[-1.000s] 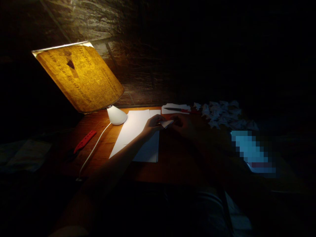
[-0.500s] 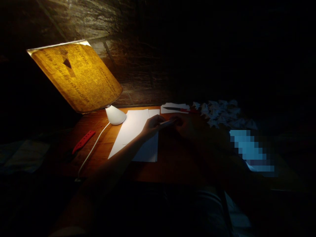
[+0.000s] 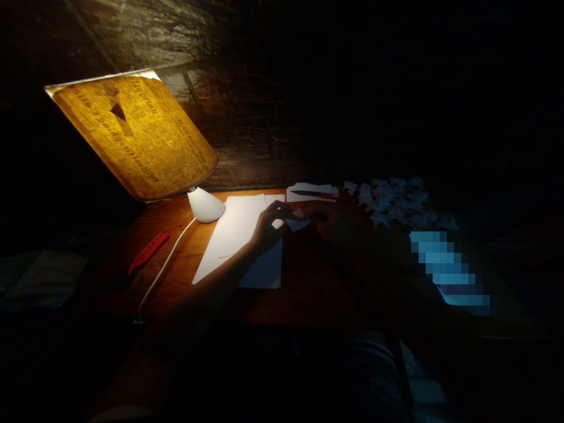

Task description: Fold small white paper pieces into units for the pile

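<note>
A small piece of white paper (image 3: 298,221) is held between my two hands above the table. My left hand (image 3: 269,224) pinches its left side, with the fingers bent over the top. On the right, my right hand (image 3: 325,220) lies in deep shadow with its fingertips at the paper's right edge. Whether the paper is folded, I cannot tell. Beneath my left hand and forearm are larger white sheets (image 3: 238,235), flat on the wooden table (image 3: 176,258).
A lamp (image 3: 206,205) with a printed shade stands at the left, its cord running to the front edge. Nearby lies a red-handled tool (image 3: 148,252). Behind my hands, a red-handled knife (image 3: 308,194) rests on paper pieces. Folded paper shapes (image 3: 396,202) and a blurred bright screen (image 3: 447,267) are at the right.
The small paper has turned from nearly edge-on to show more of its face. My left fingers have lifted and arched over it; both hands remain in about the same place.
</note>
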Available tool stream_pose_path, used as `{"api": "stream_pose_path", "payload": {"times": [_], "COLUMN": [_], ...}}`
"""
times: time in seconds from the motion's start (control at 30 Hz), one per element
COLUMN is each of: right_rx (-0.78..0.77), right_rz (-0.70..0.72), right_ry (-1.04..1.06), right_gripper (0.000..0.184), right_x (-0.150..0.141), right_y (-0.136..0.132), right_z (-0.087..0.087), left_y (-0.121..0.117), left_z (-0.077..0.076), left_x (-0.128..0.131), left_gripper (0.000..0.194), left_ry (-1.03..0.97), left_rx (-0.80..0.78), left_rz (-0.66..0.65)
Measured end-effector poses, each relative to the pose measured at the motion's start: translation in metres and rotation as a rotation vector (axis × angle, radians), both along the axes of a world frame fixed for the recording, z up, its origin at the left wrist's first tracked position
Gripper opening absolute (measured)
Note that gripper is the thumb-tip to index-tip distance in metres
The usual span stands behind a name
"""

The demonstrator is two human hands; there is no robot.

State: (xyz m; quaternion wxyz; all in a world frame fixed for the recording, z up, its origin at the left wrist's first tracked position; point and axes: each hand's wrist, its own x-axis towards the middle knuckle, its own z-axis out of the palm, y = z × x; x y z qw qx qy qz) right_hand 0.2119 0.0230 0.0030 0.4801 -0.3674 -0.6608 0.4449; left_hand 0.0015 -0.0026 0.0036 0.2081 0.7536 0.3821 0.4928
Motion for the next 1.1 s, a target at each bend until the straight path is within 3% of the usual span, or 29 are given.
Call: {"api": "stream_pose_path", "payload": {"times": [0.17, 0.27, 0.37, 0.47, 0.57, 0.73, 0.9, 1.1], "right_rx": [-0.037, -0.026, -0.006, 0.002, -0.010, 0.031, 0.005, -0.061], "right_rz": [0.100, 0.091, 0.062, 0.052, 0.068, 0.066, 0.057, 0.024], "right_ry": [0.043, 0.019, 0.014, 0.040, 0.035, -0.013, -0.018, -0.015], "right_gripper": [0.017, 0.019, 0.018, 0.029, 0.033, 0.029, 0.027, 0.039], "right_x": [0.0027, 0.0004, -0.0010, 0.0002, 0.0018, 0.0018, 0.0001, 0.0021], "right_y": [-0.0051, -0.0054, -0.0041, -0.0038, -0.0046, -0.0036, -0.0035, -0.0044], "right_z": [0.0073, 0.0066, 0.0044, 0.0048, 0.0058, 0.0026, 0.0027, 0.0088], "left_y": [-0.0034, -0.0044, -0.0045, -0.0042, -0.0037, -0.0010, 0.0010, -0.0003], "left_z": [0.0038, 0.0033, 0.0016, 0.0019, 0.0030, -0.0004, -0.0009, 0.0014], "left_x": [0.0010, 0.0043, 0.0073, 0.0078, 0.0069, 0.0057, 0.0050, 0.0050], "left_gripper": [0.010, 0.011, 0.028, 0.040, 0.057, 0.059, 0.062, 0.066], "left_ry": [0.005, -0.055, -0.271, -0.404, -0.328, -0.191, -0.263, -0.283], "left_rx": [0.038, 0.013, -0.118, -0.300, -0.396, -0.352, -0.416, -0.472], "left_rz": [0.057, 0.025, -0.050, -0.068, -0.035, 0.019, 0.041, -0.001]}}
